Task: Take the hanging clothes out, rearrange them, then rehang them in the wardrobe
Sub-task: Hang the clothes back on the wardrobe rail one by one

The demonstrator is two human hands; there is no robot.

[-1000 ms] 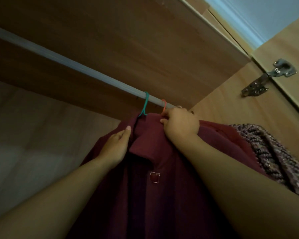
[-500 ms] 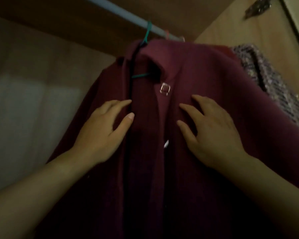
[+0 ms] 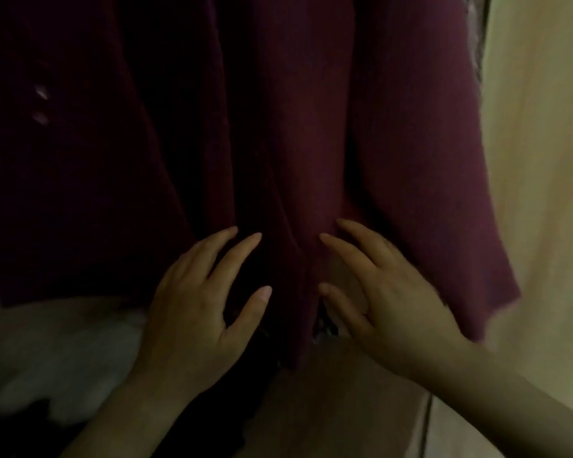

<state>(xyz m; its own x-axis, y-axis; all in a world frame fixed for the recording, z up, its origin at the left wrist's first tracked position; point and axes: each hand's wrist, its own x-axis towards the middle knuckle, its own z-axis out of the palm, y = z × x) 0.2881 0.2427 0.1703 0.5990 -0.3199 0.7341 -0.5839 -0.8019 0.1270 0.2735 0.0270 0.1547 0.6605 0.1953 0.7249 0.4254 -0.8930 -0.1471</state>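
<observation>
Though dim, shows a maroon coat (image 3: 305, 127) hanging straight down, filling the upper view. Against the coat's lower front, near its hem: left hand (image 3: 205, 309) and right hand (image 3: 387, 302), fingers straight and spread wide, gripping nothing, fingertips laid on the cloth either side of the centre fold. Close together, not touching each other. High on the coat's left side, two small pale marks (image 3: 41, 104), too blurred to identify. Below the coat's left hem, a white heap (image 3: 63, 352). Right of the coat, a pale wooden panel (image 3: 543, 193); between coat and panel, a sliver of patterned fabric (image 3: 476, 44).
</observation>
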